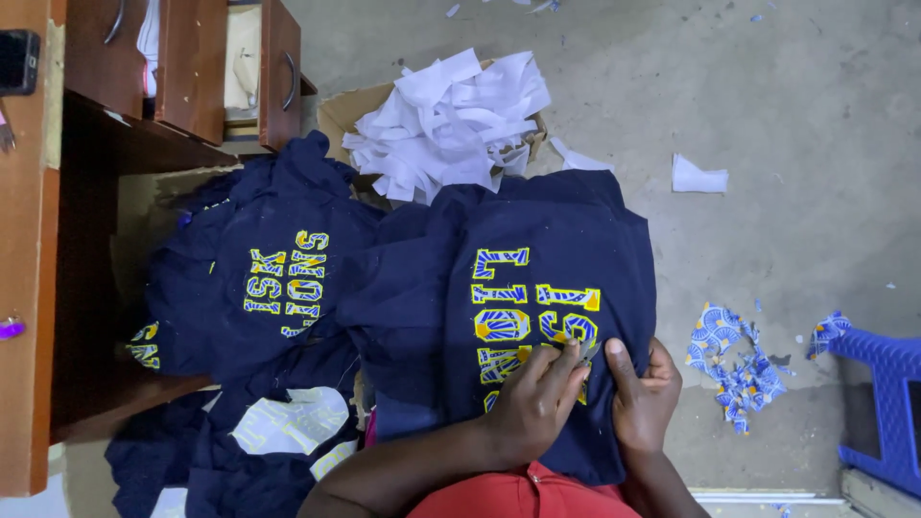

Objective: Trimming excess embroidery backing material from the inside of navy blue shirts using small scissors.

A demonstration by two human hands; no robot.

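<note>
A navy garment [576, 240] with yellow and blue patterned letters [501, 307] lies across my lap. My left hand [537, 403] is closed on a small metal tool, seemingly small scissors [581, 353], whose tip rests at the edge of a letter. My right hand [645, 395] presses flat on the cloth just right of the tool, fingers together, holding the fabric down. More navy garments [259, 278] with similar lettering are piled to the left, one turned inside out showing pale backing [288, 422].
A cardboard box [336, 110] heaped with white paper strips [446, 120] stands beyond the garments. A wooden desk [24, 288] with open drawers [278, 72] is on the left. Blue patterned fabric scraps [734, 369] litter the concrete floor, near a blue plastic stool [883, 403] at right.
</note>
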